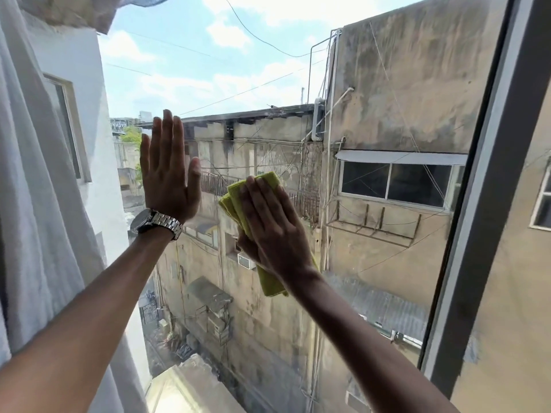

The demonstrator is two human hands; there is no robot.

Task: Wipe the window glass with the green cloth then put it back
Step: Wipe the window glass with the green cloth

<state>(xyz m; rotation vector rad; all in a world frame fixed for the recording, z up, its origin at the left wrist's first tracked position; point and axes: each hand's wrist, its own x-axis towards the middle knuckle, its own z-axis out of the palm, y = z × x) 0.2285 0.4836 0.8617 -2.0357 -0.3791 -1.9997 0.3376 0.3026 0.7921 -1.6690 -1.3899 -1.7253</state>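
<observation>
The window glass fills most of the view, with old buildings and sky behind it. My right hand lies flat on the folded green cloth and presses it against the pane near the middle. The cloth sticks out above my fingers and below my wrist. My left hand rests flat on the glass to the left of the cloth, fingers straight and together, holding nothing. A metal watch sits on that wrist.
A white curtain hangs along the left side, close to my left arm. The dark grey window frame runs down the right side, with another pane beyond it.
</observation>
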